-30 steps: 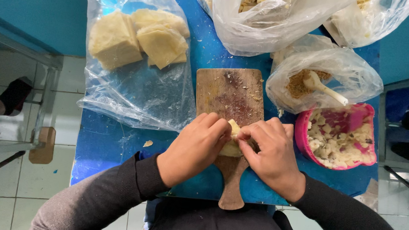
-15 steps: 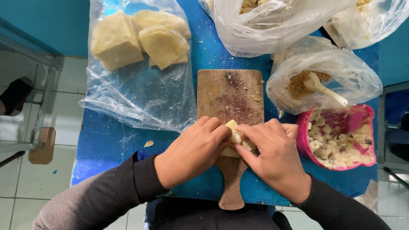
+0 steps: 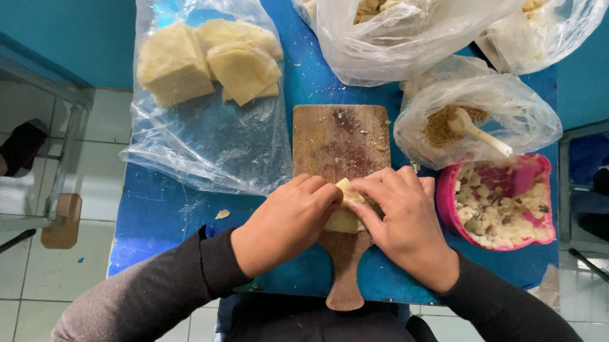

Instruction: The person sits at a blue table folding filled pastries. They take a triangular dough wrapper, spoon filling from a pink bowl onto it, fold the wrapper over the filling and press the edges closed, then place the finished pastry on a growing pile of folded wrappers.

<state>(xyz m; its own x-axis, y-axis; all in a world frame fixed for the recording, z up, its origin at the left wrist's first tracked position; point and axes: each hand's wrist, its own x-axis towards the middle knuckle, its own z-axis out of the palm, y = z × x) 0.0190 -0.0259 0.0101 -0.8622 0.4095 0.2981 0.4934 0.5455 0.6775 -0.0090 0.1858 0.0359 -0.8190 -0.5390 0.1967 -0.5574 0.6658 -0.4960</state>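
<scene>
Both hands closed on one pale dough wrapper (image 3: 345,209) over worn wooden paddle board (image 3: 340,159): left hand (image 3: 287,224) and right hand (image 3: 403,226) pinching its edges. Folding judged midway. Stacked pale wrappers in clear bag (image 3: 208,62) unused; pink bowl of filling (image 3: 506,201) part full.

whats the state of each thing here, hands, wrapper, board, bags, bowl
left hand: closed on the dough wrapper
right hand: pinching the same wrapper
dough wrapper: folded, held over the board
wooden board: flat, stained, crumbs on it
wrapper stacks: lying on an opened clear bag
spoon bag: open, spoon inside
pink bowl: partly full of pale chunks
top bag: holds rolled pieces
</scene>
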